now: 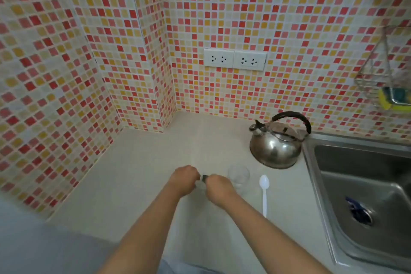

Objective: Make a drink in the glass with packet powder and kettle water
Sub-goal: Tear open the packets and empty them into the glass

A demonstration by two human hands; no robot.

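A clear glass point(239, 176) stands upright on the pale counter point(142, 173), just right of my hands. My left hand point(184, 180) and my right hand point(219, 188) are close together, both pinching a small dark packet point(204, 177) of which only a sliver shows between them. A steel kettle point(275, 142) with a black handle sits behind the glass, near the sink. A white plastic spoon point(264, 193) lies on the counter to the right of the glass, bowl pointing away from me.
A steel sink point(364, 189) takes up the right side, with a blue item at its drain. Two wall sockets point(234, 59) sit on the tiled wall. A wire basket point(387, 87) with a sponge hangs at the far right.
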